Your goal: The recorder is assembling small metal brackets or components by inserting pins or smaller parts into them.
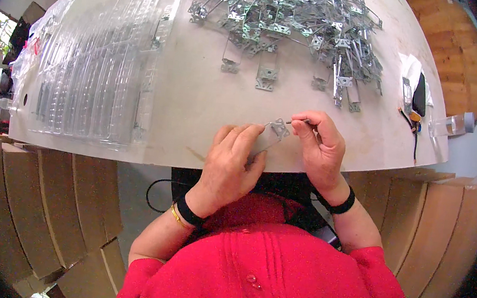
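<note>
My left hand (232, 161) is closed on a small metal bracket (279, 129) with holes in its end plate, held over the table's front edge. The rest of the bracket is hidden behind the fingers. Just to its right, my right hand (321, 148) pinches a thin dark rod-like tool (298, 121) between thumb and fingertips. The tool's tip points left at the bracket's end plate; whether they touch I cannot tell. A big heap of similar metal brackets (286, 29) with thin rods lies at the far side, a few pieces (266, 76) lying loose on its near edge.
Clear plastic trays (95, 70) cover the table's left part. At the right lie pliers (413, 119), a dark object on white paper (420, 98) and a clear bottle (455, 125) on its side. Cardboard boxes (29, 202) stand below the white table (196, 104) on both sides.
</note>
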